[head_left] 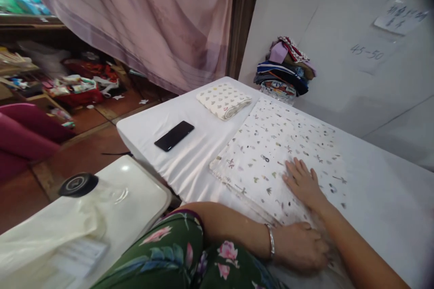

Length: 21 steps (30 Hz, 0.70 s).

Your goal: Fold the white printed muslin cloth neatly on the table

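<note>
A white cloth with small printed figures (271, 144) lies spread flat on the white-covered table (190, 162). My right hand (303, 183) rests on it palm down, fingers stretched out and together. My left hand (300, 246), with a silver bangle at the wrist, lies at the cloth's near edge with its fingers curled down on the fabric. A second, folded patterned cloth (224, 99) sits at the far side of the table.
A black phone (174, 135) lies on the table left of the cloth. A pile of folded coloured fabrics (285, 70) stands against the white wall. A white side surface with a black round lid (77, 184) is at lower left. A pink curtain hangs behind.
</note>
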Available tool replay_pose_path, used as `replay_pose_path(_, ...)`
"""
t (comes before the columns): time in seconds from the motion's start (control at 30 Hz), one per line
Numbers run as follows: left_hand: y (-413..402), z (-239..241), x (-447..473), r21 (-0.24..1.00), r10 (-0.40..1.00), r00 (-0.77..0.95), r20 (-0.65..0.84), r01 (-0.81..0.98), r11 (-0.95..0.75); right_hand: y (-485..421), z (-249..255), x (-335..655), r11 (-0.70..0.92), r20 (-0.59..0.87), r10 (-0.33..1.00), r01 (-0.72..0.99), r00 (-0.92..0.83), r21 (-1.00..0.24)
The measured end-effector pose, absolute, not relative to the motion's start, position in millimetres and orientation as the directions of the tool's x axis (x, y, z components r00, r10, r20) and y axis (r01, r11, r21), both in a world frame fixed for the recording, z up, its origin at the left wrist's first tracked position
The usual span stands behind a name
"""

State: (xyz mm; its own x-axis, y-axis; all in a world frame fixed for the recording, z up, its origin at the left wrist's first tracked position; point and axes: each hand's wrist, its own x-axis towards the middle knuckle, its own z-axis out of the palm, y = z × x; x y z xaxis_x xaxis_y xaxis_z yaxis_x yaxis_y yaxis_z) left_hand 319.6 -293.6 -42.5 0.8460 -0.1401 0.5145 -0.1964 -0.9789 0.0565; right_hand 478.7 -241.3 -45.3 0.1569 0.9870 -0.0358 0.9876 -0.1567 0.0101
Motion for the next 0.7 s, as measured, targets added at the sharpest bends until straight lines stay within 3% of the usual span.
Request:
replay_pose_path(0.23,-297,-46,321,0.035,-0.14,0.868,0.475,-0.178,-0.983,-242,-45,481,-0.174,-0.09,0.981,0.985,0.171,-0.019)
replay_pose_path(0.4,-296,-47,322,0.001,-0.178,0.851,0.494,-0.205,-0.979,-274,-43,475,-0.155,0.015,0.988,0.988,0.156,-0.008)
replay_pose_path(0.5,-293,-47,326,-0.024,-0.206,0.863,0.461,-0.22,-0.975,-284,-50,468,-0.136,-0.04,0.99,0.99,0.135,-0.025)
replay_pose_path(0.6,-289,-48,328,0.035,-0.196,0.892,0.407,-0.23,-0.973,-282,-43,465,-0.197,-0.084,0.979,0.965,0.184,-0.176)
replay_pose_path(0.7,-286,-49,323,0.115,-0.148,0.921,0.36,-0.201,-0.973,-294,-22,472,-0.333,0.017,0.92,0.803,0.392,-0.494)
